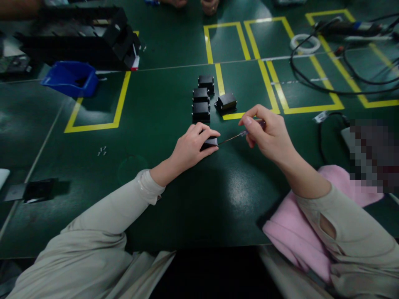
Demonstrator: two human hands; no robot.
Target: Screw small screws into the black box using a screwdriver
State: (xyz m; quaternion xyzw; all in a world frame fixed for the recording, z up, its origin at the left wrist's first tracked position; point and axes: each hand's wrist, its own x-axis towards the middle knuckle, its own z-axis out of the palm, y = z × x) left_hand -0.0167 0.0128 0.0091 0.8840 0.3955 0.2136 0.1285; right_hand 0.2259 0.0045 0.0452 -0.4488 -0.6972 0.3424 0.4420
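My left hand (195, 143) is closed around a small black box (210, 142), pressing it against the green tabletop. Fingers cover most of that box. In my right hand (264, 131) is a screwdriver (242, 133), its handle mostly hidden by the fingers. The thin shaft slants down to the left, and its tip meets the right end of the held box. Just beyond my hands, three similar black boxes (201, 111) stand in a column. One more black box (227, 102) lies at an angle to their right.
Several small screws (102, 150) lie on the left. A blue bin (72, 79) sits before a black rack (77, 37). At right are a white tape ring (304, 43), black cables (311, 85) and a pink cloth (296, 224). Another person's hands (209, 6) show at the far edge.
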